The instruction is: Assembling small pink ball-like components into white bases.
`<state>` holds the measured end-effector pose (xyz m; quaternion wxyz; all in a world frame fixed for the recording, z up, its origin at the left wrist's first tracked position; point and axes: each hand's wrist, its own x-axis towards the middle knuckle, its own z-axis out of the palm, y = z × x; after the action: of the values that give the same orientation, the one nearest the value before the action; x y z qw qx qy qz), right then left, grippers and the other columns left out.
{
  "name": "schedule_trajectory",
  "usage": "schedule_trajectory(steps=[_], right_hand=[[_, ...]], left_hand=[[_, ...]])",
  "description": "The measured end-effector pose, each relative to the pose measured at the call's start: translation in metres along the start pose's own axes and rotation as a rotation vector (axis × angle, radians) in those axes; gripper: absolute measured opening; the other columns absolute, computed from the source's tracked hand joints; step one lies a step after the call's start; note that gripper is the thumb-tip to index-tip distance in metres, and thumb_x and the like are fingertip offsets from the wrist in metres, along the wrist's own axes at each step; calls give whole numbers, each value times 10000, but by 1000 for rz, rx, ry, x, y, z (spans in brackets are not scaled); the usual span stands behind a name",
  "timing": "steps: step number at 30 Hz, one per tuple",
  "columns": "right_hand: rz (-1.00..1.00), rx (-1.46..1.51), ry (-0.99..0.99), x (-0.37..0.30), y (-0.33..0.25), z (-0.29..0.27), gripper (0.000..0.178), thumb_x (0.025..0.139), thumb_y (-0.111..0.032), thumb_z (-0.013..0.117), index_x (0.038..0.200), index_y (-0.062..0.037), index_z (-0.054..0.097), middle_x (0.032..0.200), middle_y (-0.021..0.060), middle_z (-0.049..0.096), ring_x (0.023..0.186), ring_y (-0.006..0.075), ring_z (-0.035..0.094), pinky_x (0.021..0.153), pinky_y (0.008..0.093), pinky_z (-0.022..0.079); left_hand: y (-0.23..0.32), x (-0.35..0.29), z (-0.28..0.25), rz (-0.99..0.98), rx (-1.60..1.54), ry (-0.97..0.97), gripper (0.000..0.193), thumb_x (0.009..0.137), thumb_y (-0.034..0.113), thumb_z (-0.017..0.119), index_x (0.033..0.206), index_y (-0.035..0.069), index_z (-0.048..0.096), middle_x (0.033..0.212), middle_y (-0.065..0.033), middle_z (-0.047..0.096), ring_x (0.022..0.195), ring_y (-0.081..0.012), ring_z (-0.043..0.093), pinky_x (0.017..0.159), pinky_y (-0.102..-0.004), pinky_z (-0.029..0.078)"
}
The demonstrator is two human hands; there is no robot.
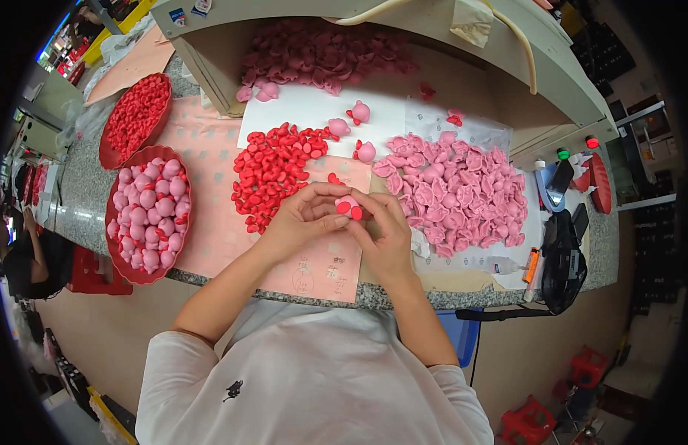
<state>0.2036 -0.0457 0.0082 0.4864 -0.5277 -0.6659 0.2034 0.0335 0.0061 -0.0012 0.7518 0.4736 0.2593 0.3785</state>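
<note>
Between my fingertips, just past the table's front edge, is a small pink toy figure [348, 201] with two red feet toward me. My left hand [303, 220] pinches it from the left, and my right hand [385, 236] closes on it from the right. Right beyond my fingers lies a loose red piece [334, 179]. A heap of small red foot pieces [273, 178] spreads beyond my left hand. Past my right hand is a wide heap of thin pink shells [463, 193]. Several pink figures [360, 112] with red feet lie between and behind the heaps.
Two red scalloped trays stand at left: one tray [140, 278] with pink figures, another tray [105, 157] with red pieces. An open-fronted grey cabinet [210, 78] holds more pink shells [322, 55]. At right are an orange tube [532, 265], a black bag [564, 263] and a phone [559, 182].
</note>
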Motion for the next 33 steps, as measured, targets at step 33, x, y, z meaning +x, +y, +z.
schedule_trajectory(steps=[33], right_hand=[[276,-114,859,-99,46,-154,255,925,-95,523,1144,-11,423,1147,132,570,830,152,580,756,246,457]], left_hand=[[-18,-6,23,115,394,30,290,835,-10,635,1119,34,597,1147,-72,563,1000,-122,582,843,-252,503]])
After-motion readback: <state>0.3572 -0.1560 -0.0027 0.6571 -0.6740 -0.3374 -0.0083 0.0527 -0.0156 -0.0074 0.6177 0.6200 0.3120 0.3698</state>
